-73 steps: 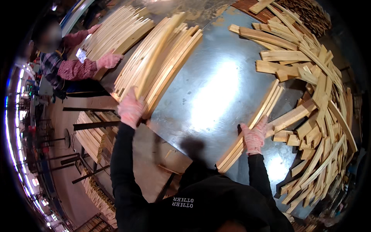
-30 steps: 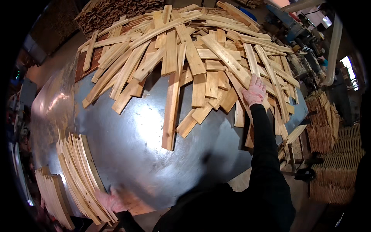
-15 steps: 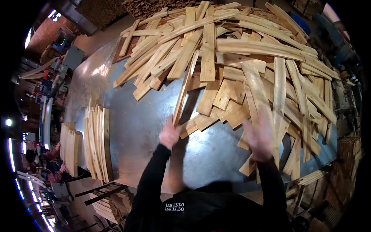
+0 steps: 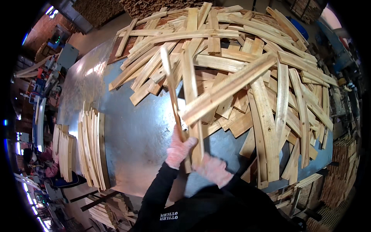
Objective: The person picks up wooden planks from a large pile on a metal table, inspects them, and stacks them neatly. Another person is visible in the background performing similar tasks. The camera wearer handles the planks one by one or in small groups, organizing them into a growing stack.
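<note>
Slat (image 4: pixel 172 91): long axis runs away from body, over table (image 4: pixel 135 131) toward pile (image 4: pixel 247 77). Left hand (image 4: pixel 178 149) clenched round its near end. Right hand (image 4: pixel 212 169) just beside, grip state unclear.

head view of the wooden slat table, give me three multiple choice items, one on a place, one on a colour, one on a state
1. Where does the neat on-edge stack of pale curved wooden slats stand?
A. at the left edge of the grey metal table
B. on top of the loose heap
C. on the floor at the right

2. What colour are the knit work gloves on the left hand and right hand?
A. blue
B. pink
C. black

3. How is the long narrow wooden slat in the left hand?
A. lying flat on the table
B. snapped in two
C. gripped at its near end, pointing away over the loose heap of wooden slats

1 A: it lines the left rim.
2 B: both gloves show pink.
3 C: fingers wrap its near end.
</note>
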The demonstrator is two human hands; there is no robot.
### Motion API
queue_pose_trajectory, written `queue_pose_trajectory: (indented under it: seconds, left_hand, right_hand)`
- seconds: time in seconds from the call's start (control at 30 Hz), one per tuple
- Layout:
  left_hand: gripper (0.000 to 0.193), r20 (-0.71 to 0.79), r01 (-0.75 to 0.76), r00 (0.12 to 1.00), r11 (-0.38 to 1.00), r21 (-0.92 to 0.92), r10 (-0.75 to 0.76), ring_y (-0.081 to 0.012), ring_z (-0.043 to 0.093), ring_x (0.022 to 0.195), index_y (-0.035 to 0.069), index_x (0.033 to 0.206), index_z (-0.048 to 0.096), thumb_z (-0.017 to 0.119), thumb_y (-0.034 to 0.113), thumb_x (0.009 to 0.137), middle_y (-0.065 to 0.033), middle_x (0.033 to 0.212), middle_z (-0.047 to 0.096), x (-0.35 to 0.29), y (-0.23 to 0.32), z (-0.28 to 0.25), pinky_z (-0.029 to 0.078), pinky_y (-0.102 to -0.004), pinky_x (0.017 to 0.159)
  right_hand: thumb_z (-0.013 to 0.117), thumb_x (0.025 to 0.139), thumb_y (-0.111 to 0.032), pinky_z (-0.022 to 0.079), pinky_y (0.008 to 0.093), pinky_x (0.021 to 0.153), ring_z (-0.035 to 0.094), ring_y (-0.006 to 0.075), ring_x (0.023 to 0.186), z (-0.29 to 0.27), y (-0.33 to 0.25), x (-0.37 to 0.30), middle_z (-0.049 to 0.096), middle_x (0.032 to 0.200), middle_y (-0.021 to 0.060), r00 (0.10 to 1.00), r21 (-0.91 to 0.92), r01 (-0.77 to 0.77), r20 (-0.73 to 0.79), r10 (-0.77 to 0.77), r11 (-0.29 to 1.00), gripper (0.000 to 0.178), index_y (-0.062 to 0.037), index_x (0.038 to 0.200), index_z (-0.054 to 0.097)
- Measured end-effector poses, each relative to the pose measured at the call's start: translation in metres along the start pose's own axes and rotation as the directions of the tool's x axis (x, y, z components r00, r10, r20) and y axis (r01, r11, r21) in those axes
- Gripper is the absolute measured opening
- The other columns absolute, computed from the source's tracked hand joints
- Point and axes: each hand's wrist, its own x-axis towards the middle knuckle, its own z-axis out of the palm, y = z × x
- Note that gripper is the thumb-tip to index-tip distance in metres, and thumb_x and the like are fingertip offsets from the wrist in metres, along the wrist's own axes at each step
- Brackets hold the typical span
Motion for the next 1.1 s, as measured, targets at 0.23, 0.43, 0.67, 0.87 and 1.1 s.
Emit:
queue_pose_trajectory:
  seconds: [0.23, 0.43, 0.67, 0.87, 1.1]
  left_hand:
    - [0.083, 0.442, 0.413, 0.891, 0.591, -0.693, -0.105, -0.0247, 0.062, 0.113, 0.002, 0.139, 0.05, 0.073, 0.06, 0.085, -0.0146, 0.121, 0.062, -0.055, -0.06, 0.019, 0.052, -0.0378, 0.098]
    - [0.083, 0.513, 0.373, 0.855, 0.604, -0.705, 0.071, -0.0269, 0.066, 0.096, -0.002, 0.143, 0.042, 0.08, 0.038, 0.081, -0.0167, 0.102, 0.064, -0.073, -0.012, -0.002, 0.053, -0.0386, 0.094]
    - [0.072, 0.544, 0.531, 0.806, 0.693, -0.488, -0.235, -0.0289, 0.064, 0.108, 0.003, 0.144, 0.043, 0.068, 0.017, 0.079, -0.0127, 0.125, 0.059, -0.105, -0.008, -0.042, 0.052, -0.0419, 0.097]
    - [0.057, 0.195, 0.536, 0.828, 0.844, -0.002, -0.525, -0.0186, 0.066, 0.095, 0.006, 0.139, 0.051, 0.065, 0.01, 0.084, -0.0098, 0.11, 0.069, -0.135, 0.036, -0.043, 0.055, -0.0336, 0.08]
    - [0.067, -0.028, 0.259, 0.95, 0.836, -0.484, -0.311, -0.0291, 0.07, 0.098, -0.005, 0.134, 0.053, 0.073, 0.023, 0.076, -0.0159, 0.11, 0.07, -0.206, 0.015, -0.15, 0.059, -0.0419, 0.087]
  right_hand:
    - [0.057, 0.098, -0.04, 0.052, 0.0404, 0.084, 0.066, 0.029, 0.097, -0.12, -0.052, 0.065, 0.068, 0.11, 0.0155, 0.94, 0.534, 0.309, -0.046, -0.338, 0.787, 0.048, 0.0017, 0.121, 0.058]
    - [0.05, 0.089, -0.07, 0.04, 0.0433, 0.108, 0.059, 0.0351, 0.122, -0.177, -0.099, 0.333, 0.066, 0.127, 0.0213, 0.937, 0.212, 0.076, -0.349, 0.003, 0.974, 0.083, 0.0013, 0.131, 0.061]
    - [0.044, 0.091, -0.069, 0.048, 0.0449, 0.095, 0.064, 0.0372, 0.116, -0.127, -0.089, 0.435, 0.069, 0.116, 0.0261, 0.914, 0.005, 0.112, -0.392, -0.101, 0.994, 0.08, 0.0036, 0.111, 0.07]
    - [0.069, 0.093, -0.03, 0.056, 0.0432, 0.09, 0.07, 0.0298, 0.095, -0.148, -0.106, 0.397, 0.071, 0.104, 0.0131, 0.915, 0.916, 0.402, -0.402, -0.038, -0.014, 0.037, -0.0008, 0.116, 0.064]
    - [0.06, 0.101, -0.027, 0.059, 0.0358, 0.084, 0.07, 0.0208, 0.098, -0.201, -0.105, 0.249, 0.07, 0.111, 0.01, 0.936, 0.874, 0.333, -0.263, -0.233, 0.354, 0.032, -0.0028, 0.122, 0.061]
